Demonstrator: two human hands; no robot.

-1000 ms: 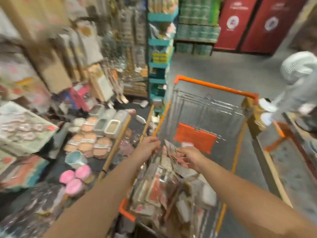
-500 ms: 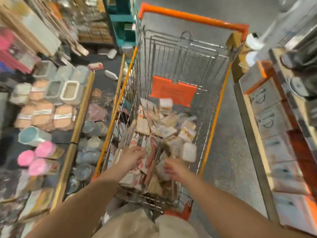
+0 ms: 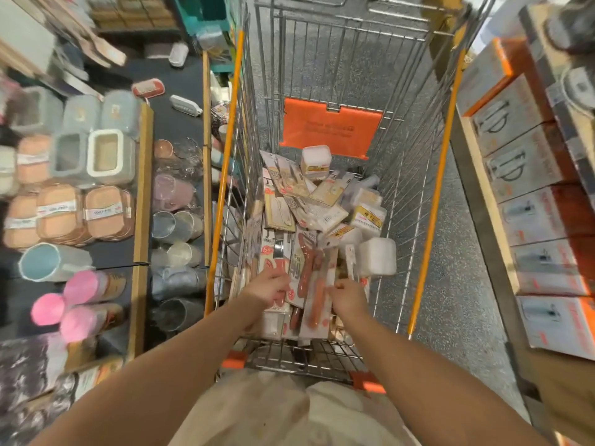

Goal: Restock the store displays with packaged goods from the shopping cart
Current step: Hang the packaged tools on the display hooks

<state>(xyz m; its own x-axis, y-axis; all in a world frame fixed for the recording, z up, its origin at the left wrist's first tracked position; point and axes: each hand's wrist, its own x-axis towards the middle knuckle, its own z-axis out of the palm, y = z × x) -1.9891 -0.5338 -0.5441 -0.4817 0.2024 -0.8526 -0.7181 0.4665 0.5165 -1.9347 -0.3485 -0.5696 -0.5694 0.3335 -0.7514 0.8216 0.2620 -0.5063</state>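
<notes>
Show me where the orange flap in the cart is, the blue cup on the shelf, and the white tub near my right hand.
Orange flap point(image 3: 331, 132): head view, middle of its panel.
Blue cup point(image 3: 43, 262): head view, its blue inside.
White tub point(image 3: 377, 256): head view, its top face.

A wire shopping cart with orange rails point(image 3: 431, 201) stands on speckled grey floor point(image 3: 457, 284), holding heaped carded packaged utensils point(image 3: 299, 220) and what look like white plastic tubs point(image 3: 376, 255).
</notes>
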